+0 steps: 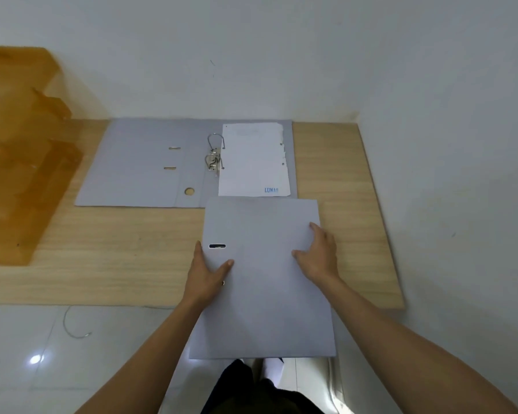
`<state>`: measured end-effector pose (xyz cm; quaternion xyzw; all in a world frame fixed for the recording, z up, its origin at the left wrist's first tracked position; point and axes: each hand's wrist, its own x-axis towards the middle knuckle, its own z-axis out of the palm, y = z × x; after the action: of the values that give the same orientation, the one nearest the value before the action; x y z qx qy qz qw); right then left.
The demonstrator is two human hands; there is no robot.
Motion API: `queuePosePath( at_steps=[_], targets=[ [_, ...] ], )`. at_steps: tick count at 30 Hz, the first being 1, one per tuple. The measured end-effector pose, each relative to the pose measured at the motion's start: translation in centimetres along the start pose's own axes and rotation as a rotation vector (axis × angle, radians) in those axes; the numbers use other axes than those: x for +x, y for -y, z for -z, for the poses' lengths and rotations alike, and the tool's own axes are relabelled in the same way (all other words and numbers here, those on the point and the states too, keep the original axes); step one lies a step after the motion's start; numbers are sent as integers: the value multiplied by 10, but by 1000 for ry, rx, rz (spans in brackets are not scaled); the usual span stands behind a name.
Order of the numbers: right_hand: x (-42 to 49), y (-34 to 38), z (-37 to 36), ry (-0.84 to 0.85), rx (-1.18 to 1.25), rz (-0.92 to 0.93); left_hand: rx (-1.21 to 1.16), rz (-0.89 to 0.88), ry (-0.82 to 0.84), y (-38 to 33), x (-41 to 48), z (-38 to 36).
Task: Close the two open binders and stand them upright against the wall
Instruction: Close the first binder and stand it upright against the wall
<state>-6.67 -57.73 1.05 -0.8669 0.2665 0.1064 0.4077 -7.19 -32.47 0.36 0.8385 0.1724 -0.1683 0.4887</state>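
Binders: two counted, both grey. From the left, an orange see-through tray stack (21,162) stands on the wooden board (117,252), its left side cut off by the frame edge; its tier count is hard to make out. Next, the open binder (138,165) lies flat at the back of the board, its far edge touching or just beside the wall (251,55); which of the two cannot be told. One metal ring clip (214,155) stands at its spine, with one stack of white paper (254,159) on its right half, a blue word printed near the lower corner.

The closed binder (263,294) lies in front, its far edge over the open one's near edge and its near end overhanging the board toward the camera. One dark slot shows near its left edge.

The left hand (205,273) clasps that binder's left edge, thumb on the cover, fingers hidden beneath. The right hand (317,255) lies flat and spread on the cover, grasping nothing.

One thin wire (72,327) lies on the glossy white tiled floor (42,369). White walls meet at a corner at the right rear. Dark clothing (251,389) shows at the bottom, partly cut off.
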Motion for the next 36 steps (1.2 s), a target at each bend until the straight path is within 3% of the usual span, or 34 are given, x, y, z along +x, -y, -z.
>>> queuePosePath(
  at_steps=[5, 12, 20, 24, 27, 31, 36],
  targets=[
    [0, -4, -23, 82, -287, 153, -57, 32, 7, 1, 3, 3],
    [-10, -25, -33, 228, -330, 58, 1, -15, 49, 3, 1, -3],
    [-18, -1, -50, 458, -251, 34, -316, 336, 92, -2, 30, 10],
    [-29, 15, -55, 478, -130, 7, -416, 387, 283, -14, 35, 23],
    [-36, 26, -42, 422, -2, -30, -563, 297, 512, -33, 37, 21],
    [-43, 45, -18, 357, 190, -65, -745, 351, 812, -71, 39, 19],
    [-51, 75, 20, 180, 407, -49, -590, 188, 959, -132, 22, -2]
  ],
)
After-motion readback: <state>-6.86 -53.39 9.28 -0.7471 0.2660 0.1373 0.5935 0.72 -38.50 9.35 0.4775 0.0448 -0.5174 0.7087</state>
